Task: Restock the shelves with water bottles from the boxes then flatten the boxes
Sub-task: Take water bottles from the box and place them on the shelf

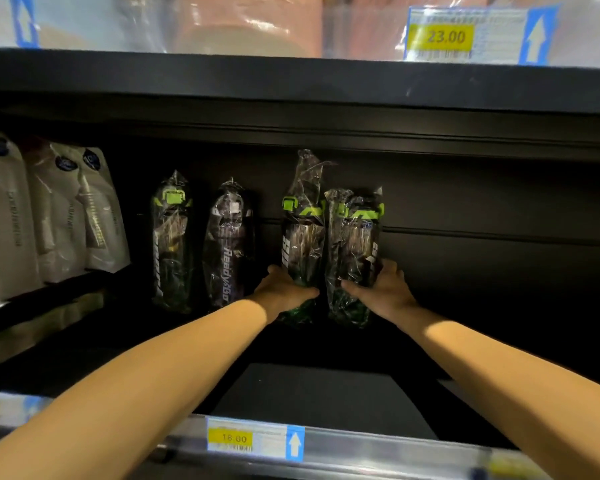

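Both my arms reach deep into a dark shelf (326, 393). My left hand (283, 289) grips the lower part of a black water bottle with green trim (303, 233), wrapped in clear plastic. My right hand (383, 292) grips a second wrapped bottle of the same kind (355, 244) right beside it. Both bottles stand upright near the back of the shelf, almost touching. Two more wrapped bottles stand to the left: one with a green clasp (172, 240) and a darker one with white lettering (230, 244).
White pouch packs (59, 216) fill a raised rack at the left. The shelf's front rail carries a yellow price label (234, 438). A black shelf board (291, 81) hangs overhead with a 23.00 tag (444, 36). Right of the bottles the shelf floor is bare.
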`<state>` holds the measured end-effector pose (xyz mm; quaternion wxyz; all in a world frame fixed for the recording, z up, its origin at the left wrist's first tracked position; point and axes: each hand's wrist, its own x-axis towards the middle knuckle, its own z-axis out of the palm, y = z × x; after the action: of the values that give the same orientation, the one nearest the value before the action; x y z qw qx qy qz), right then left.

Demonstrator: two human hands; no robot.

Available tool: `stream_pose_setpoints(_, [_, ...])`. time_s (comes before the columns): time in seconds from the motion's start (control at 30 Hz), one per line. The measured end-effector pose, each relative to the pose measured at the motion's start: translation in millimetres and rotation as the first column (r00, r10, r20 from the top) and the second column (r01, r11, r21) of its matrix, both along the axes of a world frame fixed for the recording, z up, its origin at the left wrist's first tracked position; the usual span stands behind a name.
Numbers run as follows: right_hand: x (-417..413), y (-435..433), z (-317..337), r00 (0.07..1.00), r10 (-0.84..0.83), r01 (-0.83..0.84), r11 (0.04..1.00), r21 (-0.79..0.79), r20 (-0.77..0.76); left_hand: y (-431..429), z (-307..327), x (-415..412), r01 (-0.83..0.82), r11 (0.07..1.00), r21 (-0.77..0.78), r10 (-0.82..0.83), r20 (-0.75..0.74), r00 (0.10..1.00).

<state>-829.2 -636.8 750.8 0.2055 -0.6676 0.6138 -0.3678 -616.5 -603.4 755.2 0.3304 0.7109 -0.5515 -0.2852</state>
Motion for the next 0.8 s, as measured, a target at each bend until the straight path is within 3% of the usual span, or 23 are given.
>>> stream_pose_setpoints(0.07, [-1,19,5,0.991,-0.022,0.018,0.999,-0.033,-0.13,14,4,3,0.026,1.0,-0.018,-0.024,0.074,0.997])
stream_pose_setpoints(0.13, [-2,44,8,0.949,-0.071,0.042,0.994,-0.1,-0.308,34,8,2,0.03,0.999,-0.033,-0.022,0.241,0.97])
stream_pose_setpoints(0.23, [-1,90,9,0.832,-0.161,0.08,0.982,-0.173,-0.531,74,15,3,0.008,1.0,-0.01,-0.002,0.531,0.847])
stream_pose_setpoints(0.33, [8,143,9,0.73,-0.185,0.073,0.978,-0.194,-0.658,124,16,20,0.083,0.997,-0.008,-0.055,0.685,0.726])
stream_pose_setpoints(0.47, [33,216,1,0.647,-0.291,0.109,0.95,-0.292,-0.704,192,4,46,0.2,0.964,-0.176,0.001,0.754,0.657])
stream_pose_setpoints(0.63, [66,308,-11,0.658,-0.276,0.126,0.957,-0.26,-0.7,275,-10,73,0.309,0.935,-0.172,-0.041,0.814,0.579])
stream_pose_setpoints(0.8, [98,395,-37,0.612,-0.288,0.115,0.954,-0.278,-0.736,360,-36,101,0.349,0.916,-0.199,-0.049,0.806,0.589])
